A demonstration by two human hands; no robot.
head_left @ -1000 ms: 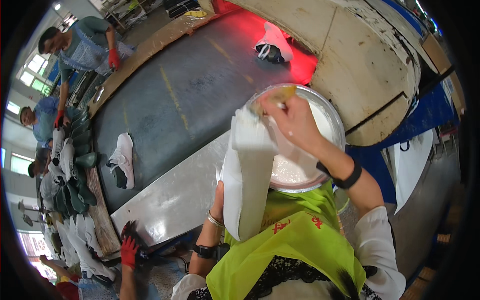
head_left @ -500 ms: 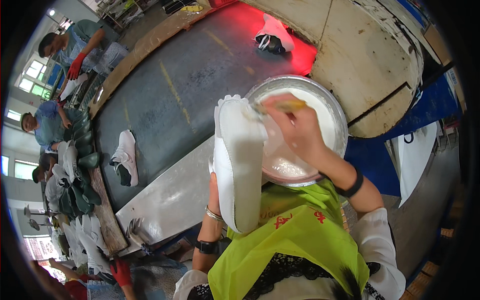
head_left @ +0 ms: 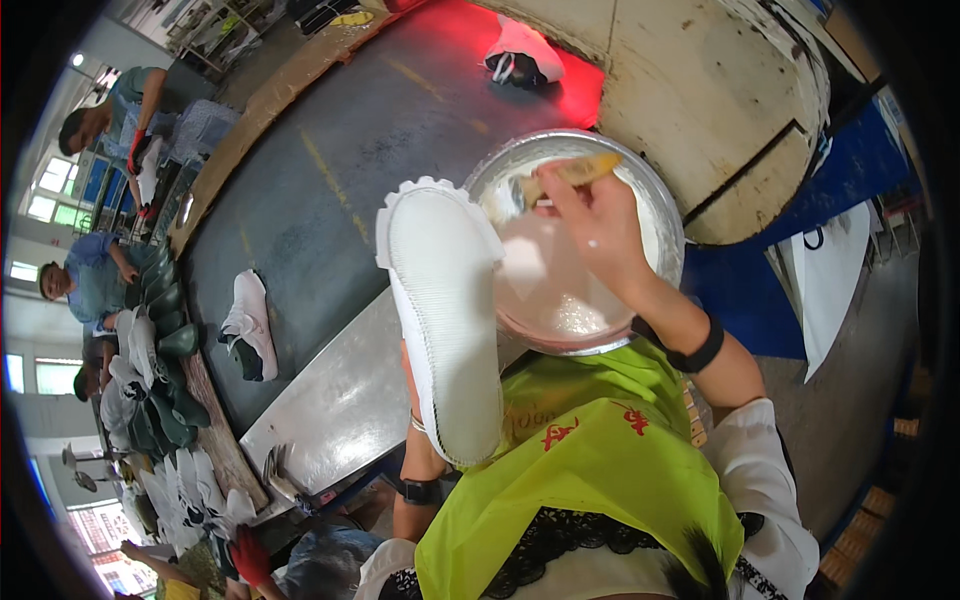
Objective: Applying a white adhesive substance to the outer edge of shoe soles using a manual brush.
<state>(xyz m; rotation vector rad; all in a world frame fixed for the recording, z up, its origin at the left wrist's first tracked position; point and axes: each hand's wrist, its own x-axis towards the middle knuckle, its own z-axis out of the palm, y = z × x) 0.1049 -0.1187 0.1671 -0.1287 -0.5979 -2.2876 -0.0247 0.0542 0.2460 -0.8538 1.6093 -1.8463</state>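
Note:
A white shoe upper (head_left: 446, 310), its flat stitched underside facing me and its scalloped toe edge pointing away, is held up by my left hand (head_left: 410, 385). Most of that hand is hidden behind the shoe. My right hand (head_left: 598, 225) is closed round a brush (head_left: 580, 172) with a yellowish handle; its pale bristles hang just beside the toe. Below the brush is a round metal basin (head_left: 672, 200) holding white liquid. A wristwatch and a bangle circle my left wrist, a black band my right.
The dark conveyor belt (head_left: 370, 130) carries a white shoe (head_left: 250, 325) at left and another shoe (head_left: 524, 58) under red light at the far end. A metal ledge (head_left: 330, 400) runs along its near side, with hand tools (head_left: 282, 480). Co-workers and stacked shoes line the left.
The shoe upper has shifted left, away from the basin. My right hand has turned, and the brush has come off the toe edge to over the basin. My view has shifted slightly.

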